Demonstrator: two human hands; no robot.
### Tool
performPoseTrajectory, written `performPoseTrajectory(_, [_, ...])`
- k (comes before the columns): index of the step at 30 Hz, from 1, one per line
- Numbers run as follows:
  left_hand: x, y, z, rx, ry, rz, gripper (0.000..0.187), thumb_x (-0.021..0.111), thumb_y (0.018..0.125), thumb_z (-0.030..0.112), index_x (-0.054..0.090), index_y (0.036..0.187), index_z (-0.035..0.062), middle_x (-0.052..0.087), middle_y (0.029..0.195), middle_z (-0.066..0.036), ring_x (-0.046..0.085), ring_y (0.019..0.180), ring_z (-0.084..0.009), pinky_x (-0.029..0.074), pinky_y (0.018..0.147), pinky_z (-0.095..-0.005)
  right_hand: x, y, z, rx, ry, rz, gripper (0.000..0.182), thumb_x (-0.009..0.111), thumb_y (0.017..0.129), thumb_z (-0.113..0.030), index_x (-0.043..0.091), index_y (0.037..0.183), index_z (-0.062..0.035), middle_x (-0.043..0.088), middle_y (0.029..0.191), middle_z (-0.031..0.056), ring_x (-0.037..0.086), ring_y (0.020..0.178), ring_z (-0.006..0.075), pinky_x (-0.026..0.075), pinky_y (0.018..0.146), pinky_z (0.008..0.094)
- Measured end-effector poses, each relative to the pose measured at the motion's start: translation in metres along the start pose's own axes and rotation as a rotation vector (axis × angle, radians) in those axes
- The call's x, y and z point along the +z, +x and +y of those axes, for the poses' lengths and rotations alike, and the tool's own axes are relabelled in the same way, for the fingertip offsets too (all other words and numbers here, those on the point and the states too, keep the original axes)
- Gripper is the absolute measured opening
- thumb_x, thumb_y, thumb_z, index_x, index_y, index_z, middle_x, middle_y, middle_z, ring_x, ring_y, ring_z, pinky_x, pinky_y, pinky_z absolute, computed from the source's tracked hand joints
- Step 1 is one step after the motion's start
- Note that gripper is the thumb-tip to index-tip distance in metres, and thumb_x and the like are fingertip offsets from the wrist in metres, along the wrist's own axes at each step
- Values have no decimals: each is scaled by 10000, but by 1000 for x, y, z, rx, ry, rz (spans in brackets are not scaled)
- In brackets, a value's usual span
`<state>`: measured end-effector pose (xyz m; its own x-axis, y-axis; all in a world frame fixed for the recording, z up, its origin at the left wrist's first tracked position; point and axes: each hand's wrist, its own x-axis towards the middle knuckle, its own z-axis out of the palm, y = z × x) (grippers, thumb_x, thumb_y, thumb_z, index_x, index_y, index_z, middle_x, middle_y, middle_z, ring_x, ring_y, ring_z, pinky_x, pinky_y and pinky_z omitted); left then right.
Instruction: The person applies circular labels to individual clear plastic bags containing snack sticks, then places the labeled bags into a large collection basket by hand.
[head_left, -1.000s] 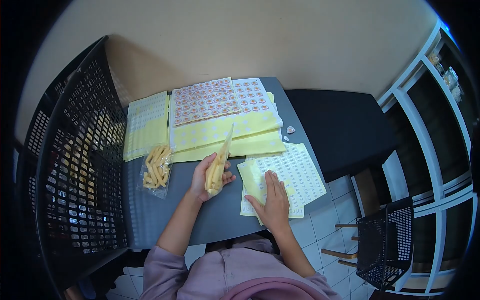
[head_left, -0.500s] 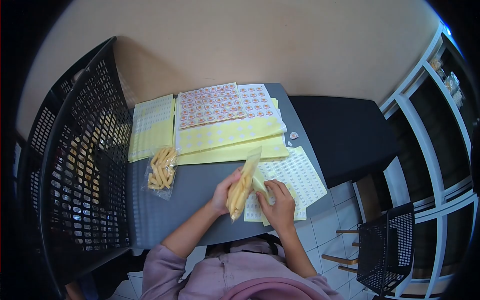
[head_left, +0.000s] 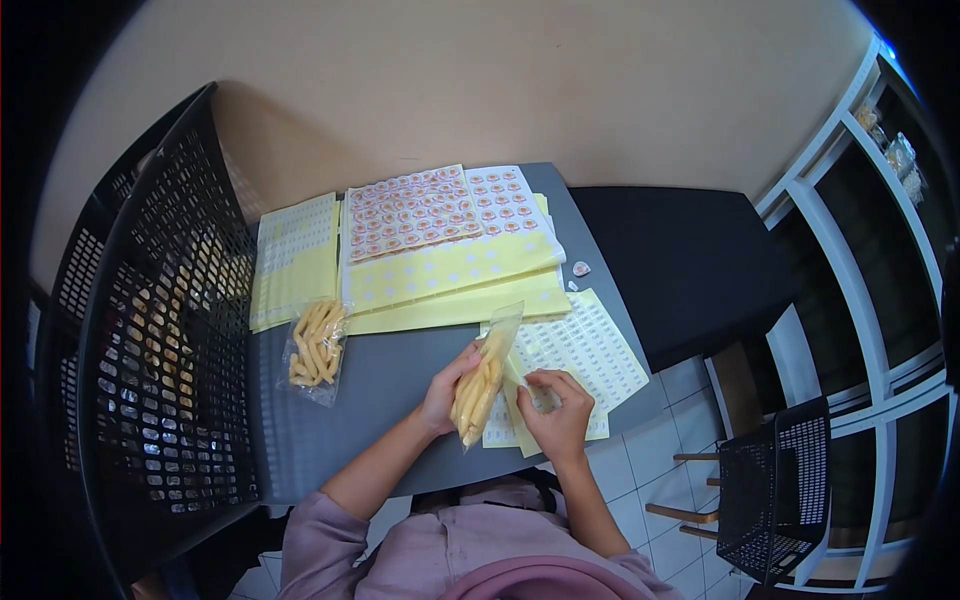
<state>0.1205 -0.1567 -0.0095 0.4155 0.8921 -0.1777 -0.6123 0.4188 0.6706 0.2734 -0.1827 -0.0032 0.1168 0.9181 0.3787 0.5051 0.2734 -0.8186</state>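
A clear plastic bag of pale yellow stick snacks point(head_left: 476, 395) is upright in my left hand point(head_left: 442, 398), whose fingers are wrapped round its left side. Just right of the bag, my right hand point(head_left: 560, 412) has its thumb and index finger curled into a pinch. Whatever lies between those fingertips is too small to make out. Behind and below them is a pale yellow strip of label sheet point(head_left: 517, 425), partly covered by the hand. White label sheets with small print point(head_left: 590, 345) lie under and beyond the right hand.
Another bag of stick snacks point(head_left: 318, 345) lies on the grey table point(head_left: 375, 440). Round-logo sticker sheets point(head_left: 415, 215) and yellow-backed sheets point(head_left: 292, 265) are stacked at the back. A loose sticker point(head_left: 581, 269) sits near the right edge. A black basket point(head_left: 165, 330) stands left; a black-covered surface point(head_left: 680, 265) is right.
My right hand has drawn into a tighter pinch, and the pale yellow sheet that was bent up at its fingers now hangs lower. The bag stays in my left hand, turned slightly.
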Motion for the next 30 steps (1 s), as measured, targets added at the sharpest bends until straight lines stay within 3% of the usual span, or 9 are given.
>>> performPoseTrajectory(14, [0, 0, 0, -11, 13, 0, 375, 414, 832, 311, 385, 1112, 64, 442, 790, -60, 419, 593, -151, 369, 540, -229, 0, 5, 3, 112, 10, 7, 53, 627, 653, -23, 630, 687, 18, 624, 671, 105, 603, 618, 168, 463, 607, 252])
performPoseTrajectory(17, [4, -2, 13, -37, 49, 105, 362, 416, 833, 304, 387, 1103, 65, 443, 791, -59, 417, 592, -151, 371, 543, -234, 1, 5, 1, 113, 17, 19, 58, 632, 654, -23, 631, 692, 21, 625, 673, 103, 603, 614, 165, 463, 604, 250])
performPoseTrajectory(20, [-11, 1, 14, 11, 11, 10, 380, 425, 831, 303, 381, 1121, 61, 448, 799, -58, 430, 604, -152, 376, 550, -236, -1, 5, -5, 35, -46, -7, 58, 640, 654, -21, 633, 693, 21, 627, 675, 100, 601, 609, 160, 464, 598, 246])
performPoseTrajectory(23, [-14, 2, 11, 6, 16, 8, 401, 434, 831, 308, 376, 1133, 52, 446, 795, -54, 434, 610, -152, 367, 548, -233, 2, 3, 2, 96, 13, -7, 66, 649, 649, -20, 631, 696, 22, 630, 701, 103, 602, 611, 160, 465, 599, 244])
performPoseTrajectory(27, [-12, 1, 14, -22, 101, 41, 432, 441, 830, 311, 360, 1160, 45, 488, 879, -75, 518, 718, -178, 444, 627, -259, -1, 3, 8, 77, 17, -33, 49, 643, 667, -12, 627, 694, 25, 632, 722, 93, 598, 619, 134, 463, 596, 229])
performPoseTrajectory(30, [-8, -5, 39, -9, 220, 90, 413, 451, 835, 265, 343, 1161, 36, 499, 970, -96, 545, 833, -169, 472, 710, -275, -1, 2, 22, 200, 151, 19, 67, 648, 691, -34, 624, 720, 22, 622, 705, 92, 604, 638, 151, 473, 617, 249])
